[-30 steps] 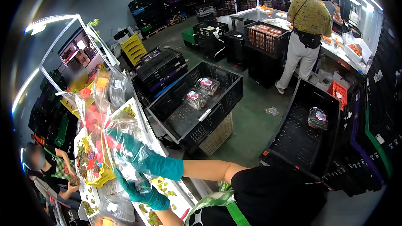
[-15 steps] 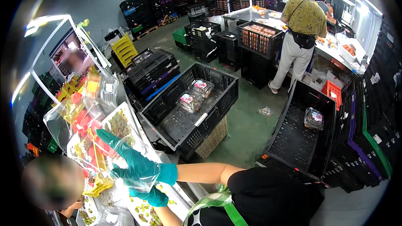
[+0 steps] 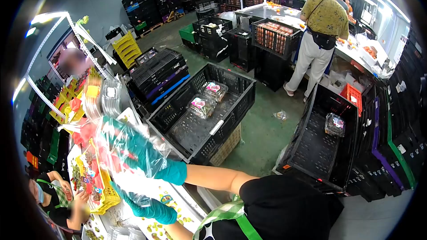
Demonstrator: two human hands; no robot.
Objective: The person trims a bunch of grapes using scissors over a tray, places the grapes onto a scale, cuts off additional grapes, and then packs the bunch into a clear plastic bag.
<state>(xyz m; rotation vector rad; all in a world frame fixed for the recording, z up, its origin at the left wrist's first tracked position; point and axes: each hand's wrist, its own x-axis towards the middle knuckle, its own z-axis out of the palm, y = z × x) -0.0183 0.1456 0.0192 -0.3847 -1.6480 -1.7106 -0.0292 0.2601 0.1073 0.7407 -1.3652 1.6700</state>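
Observation:
My right hand (image 3: 144, 151), in a teal glove, is inside or beneath a clear plastic bag (image 3: 120, 144); its fingers look stretched out and apart, though glare and blur soften them. Lower down, my left hand (image 3: 151, 209), also gloved in teal, pinches the lower edge of the bag. Below the hands, the white table (image 3: 189, 204) carries loose green grapes (image 3: 158, 229). Just left of my hands is a yellow basket (image 3: 109, 200) with grapes and red wrapping. Clear clamshell boxes (image 3: 111, 98) are stacked beyond the bag.
A black crate (image 3: 224, 126) with two packed clamshells stands beside the table. Another crate (image 3: 287, 169) holds one clamshell at the right. A co-worker (image 3: 58, 191) in a mask sits lower left; another person (image 3: 318, 40) stands at the far table. Stacked crates (image 3: 158, 78) stand behind.
The bag has gathered closer around my right hand, away from the left side. My left hand has moved slightly down and left. The seated co-worker and yellow basket show more fully.

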